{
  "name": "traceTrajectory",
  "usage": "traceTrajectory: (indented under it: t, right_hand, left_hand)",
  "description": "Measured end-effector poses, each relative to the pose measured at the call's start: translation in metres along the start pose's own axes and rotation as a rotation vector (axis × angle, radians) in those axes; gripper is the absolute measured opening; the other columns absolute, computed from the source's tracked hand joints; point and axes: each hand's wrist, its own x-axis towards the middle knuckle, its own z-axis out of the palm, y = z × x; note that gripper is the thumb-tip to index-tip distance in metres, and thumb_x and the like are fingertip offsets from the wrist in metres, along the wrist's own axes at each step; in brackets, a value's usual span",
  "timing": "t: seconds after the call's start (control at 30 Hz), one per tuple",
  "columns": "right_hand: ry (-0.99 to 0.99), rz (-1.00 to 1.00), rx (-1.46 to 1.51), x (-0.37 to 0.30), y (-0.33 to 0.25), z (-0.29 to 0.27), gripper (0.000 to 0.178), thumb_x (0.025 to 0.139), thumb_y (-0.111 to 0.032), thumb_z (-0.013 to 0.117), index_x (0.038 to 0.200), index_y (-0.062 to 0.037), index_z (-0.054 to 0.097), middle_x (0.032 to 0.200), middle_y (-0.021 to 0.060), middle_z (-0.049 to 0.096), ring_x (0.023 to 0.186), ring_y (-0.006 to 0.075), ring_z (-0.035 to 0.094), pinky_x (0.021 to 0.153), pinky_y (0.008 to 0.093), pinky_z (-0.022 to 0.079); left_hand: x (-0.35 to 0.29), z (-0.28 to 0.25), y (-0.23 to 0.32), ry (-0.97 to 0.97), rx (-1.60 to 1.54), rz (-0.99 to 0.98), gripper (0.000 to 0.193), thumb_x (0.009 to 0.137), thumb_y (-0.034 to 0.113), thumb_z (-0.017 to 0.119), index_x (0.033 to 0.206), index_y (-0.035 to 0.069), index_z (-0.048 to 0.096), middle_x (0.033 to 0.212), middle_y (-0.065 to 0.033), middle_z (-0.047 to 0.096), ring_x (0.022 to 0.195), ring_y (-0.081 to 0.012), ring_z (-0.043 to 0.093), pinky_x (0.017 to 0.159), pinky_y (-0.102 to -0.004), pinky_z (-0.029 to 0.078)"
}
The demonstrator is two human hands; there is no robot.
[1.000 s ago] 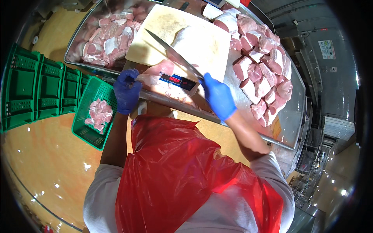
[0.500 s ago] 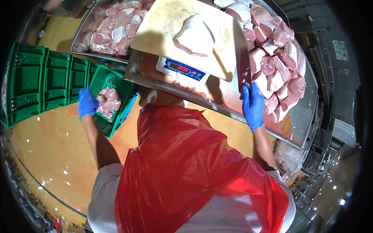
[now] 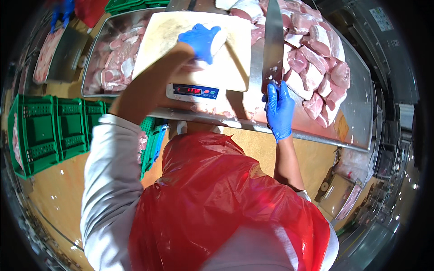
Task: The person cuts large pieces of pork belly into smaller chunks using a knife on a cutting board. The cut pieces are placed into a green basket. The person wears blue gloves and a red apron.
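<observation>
My left hand (image 3: 199, 41), in a blue glove, reaches across and grips a pale piece of raw meat (image 3: 220, 41); most of the piece is hidden under the hand. It rests on a cream cutting board (image 3: 156, 43), which covers a weighing scale (image 3: 193, 91) with a lit red display. In my right hand (image 3: 280, 113), also blue-gloved, is the handle of a large knife (image 3: 273, 49). Its broad blade points away from me, between the board and a heap of raw meat chunks (image 3: 312, 74).
A metal tray (image 3: 87, 77) of meat stands left of the board. Green crates (image 3: 40, 124) line the floor at left, and another green crate (image 3: 147, 153) with meat sits below my left arm. A co-worker's blue-gloved hand (image 3: 68, 7) shows at upper left above a meat-filled bin (image 3: 47, 52).
My left hand has moved from the green crate up to the meat on the board, closing on it. My right hand has shifted left, and the knife blade now shows clearly. The view has turned slightly.
</observation>
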Motion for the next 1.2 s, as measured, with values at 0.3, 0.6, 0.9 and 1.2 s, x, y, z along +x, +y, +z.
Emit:
traceTrajectory:
  t: [0.3,0.6,0.9,1.2]
  right_hand:
    - [-0.035,0.051,-0.231,-0.044,0.058,-0.033,0.025,0.105,-0.021,0.055,0.106,0.0038,0.059,0.066,0.0133,0.063,0.056,0.0193,0.062,0.055,0.0351,0.048]
    - [-0.395,-0.332,-0.319,0.001,-0.029,0.077,0.020,0.099,-0.014,0.058,0.107,0.0021,0.050,0.074,0.0273,0.062,0.067,0.0454,0.064,0.058,0.0515,0.050]
    - [-0.483,-0.493,-0.373,0.067,-0.105,0.174,0.019,0.095,-0.010,0.052,0.111,0.0008,0.050,0.084,0.0277,0.068,0.079,0.0453,0.068,0.071,0.0538,0.053]
    - [-0.887,-0.468,-1.018,0.041,-0.056,0.017,0.026,0.092,-0.007,0.052,0.116,-0.0004,0.047,0.075,0.0245,0.066,0.070,0.0429,0.068,0.059,0.0519,0.053]
  left_hand:
    - [-0.096,0.004,-0.082,0.166,-0.428,0.363,0.057,0.073,-0.003,0.069,0.128,0.011,0.063,0.131,-0.0146,0.060,0.120,-0.0316,0.060,0.101,-0.0361,0.049]
    - [-0.111,0.117,-0.068,0.963,-0.740,-0.127,0.038,0.078,0.013,0.080,0.113,0.002,0.068,0.101,-0.0119,0.069,0.087,-0.0236,0.068,0.081,-0.0341,0.055]
    - [-0.104,0.133,-0.071,1.136,-0.610,-0.040,0.015,0.078,0.008,0.077,0.088,0.005,0.067,0.076,-0.0076,0.063,0.065,-0.0220,0.063,0.060,-0.0352,0.052]
    - [-0.116,0.132,-0.063,1.195,-0.570,-0.099,0.014,0.076,0.004,0.074,0.081,0.007,0.062,0.074,-0.0102,0.060,0.065,-0.0299,0.062,0.061,-0.0413,0.051]
